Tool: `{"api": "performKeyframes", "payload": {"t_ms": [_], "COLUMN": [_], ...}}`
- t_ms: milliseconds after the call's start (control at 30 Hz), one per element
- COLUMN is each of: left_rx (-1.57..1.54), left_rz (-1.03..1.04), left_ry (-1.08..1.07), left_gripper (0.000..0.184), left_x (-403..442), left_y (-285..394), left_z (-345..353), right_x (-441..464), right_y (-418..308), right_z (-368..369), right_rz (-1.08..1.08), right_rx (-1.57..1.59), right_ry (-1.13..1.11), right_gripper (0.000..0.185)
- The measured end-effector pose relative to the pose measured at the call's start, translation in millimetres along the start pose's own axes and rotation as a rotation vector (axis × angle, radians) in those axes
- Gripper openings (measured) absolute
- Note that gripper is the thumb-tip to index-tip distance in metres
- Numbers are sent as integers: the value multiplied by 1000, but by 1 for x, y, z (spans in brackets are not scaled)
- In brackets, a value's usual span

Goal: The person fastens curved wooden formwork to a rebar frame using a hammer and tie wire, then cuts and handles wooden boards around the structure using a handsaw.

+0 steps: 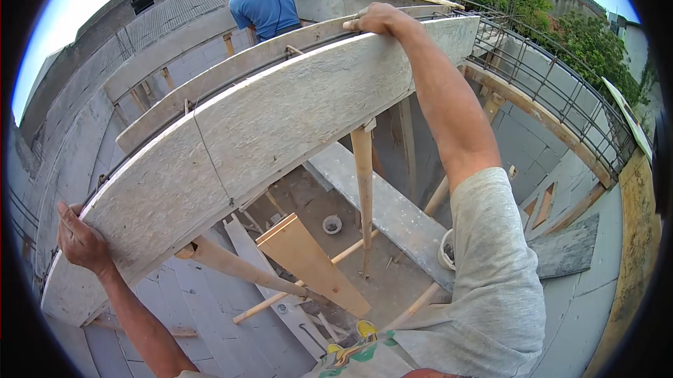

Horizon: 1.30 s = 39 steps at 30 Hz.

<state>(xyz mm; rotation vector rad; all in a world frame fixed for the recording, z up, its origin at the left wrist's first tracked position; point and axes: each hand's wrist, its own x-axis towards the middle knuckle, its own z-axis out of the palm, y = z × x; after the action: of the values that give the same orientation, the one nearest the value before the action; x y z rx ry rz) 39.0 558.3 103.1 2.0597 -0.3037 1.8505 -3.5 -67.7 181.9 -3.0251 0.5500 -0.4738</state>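
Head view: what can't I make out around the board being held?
All in the head view:
Long, rough, grey-white board: far face, turned away.
Person in blue shirt: lower body, behind the curved rear board.
White bucket: right side, behind the grey fabric sleeve.
Small round pail: contents, too small to tell.

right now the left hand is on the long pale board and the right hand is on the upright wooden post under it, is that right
Not quite: the head view shows the right hand on the upper edge of the long pale board, not on the upright wooden post. The left hand is indeed on the board.
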Motion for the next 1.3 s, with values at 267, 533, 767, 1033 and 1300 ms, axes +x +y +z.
{"api": "performKeyframes", "payload": {"t_ms": [267, 533, 767, 1033, 1300], "left_rx": [25, -12, -16, 35, 65], "left_rz": [25, -148, -62, 29, 77], "left_ry": [35, 17, 40, 80, 166], "left_gripper": [52, 51, 47, 48, 43], "left_x": [1, 0, 3, 5, 5], "left_y": [-3, 9, 20, 22, 21], "left_z": [0, -1, -3, -3, -2], "right_x": [2, 21, 14, 25, 26], "right_y": [-57, -52, -56, -47, -37], "right_z": [-12, -15, -20, -13, 0], "right_rz": [82, 11, 26, 16, -64], "right_rx": [-219, -294, -293, -323, -213], "right_ry": [39, -19, 26, 111, 174], "right_gripper": [81, 82, 86, 85, 56]}}
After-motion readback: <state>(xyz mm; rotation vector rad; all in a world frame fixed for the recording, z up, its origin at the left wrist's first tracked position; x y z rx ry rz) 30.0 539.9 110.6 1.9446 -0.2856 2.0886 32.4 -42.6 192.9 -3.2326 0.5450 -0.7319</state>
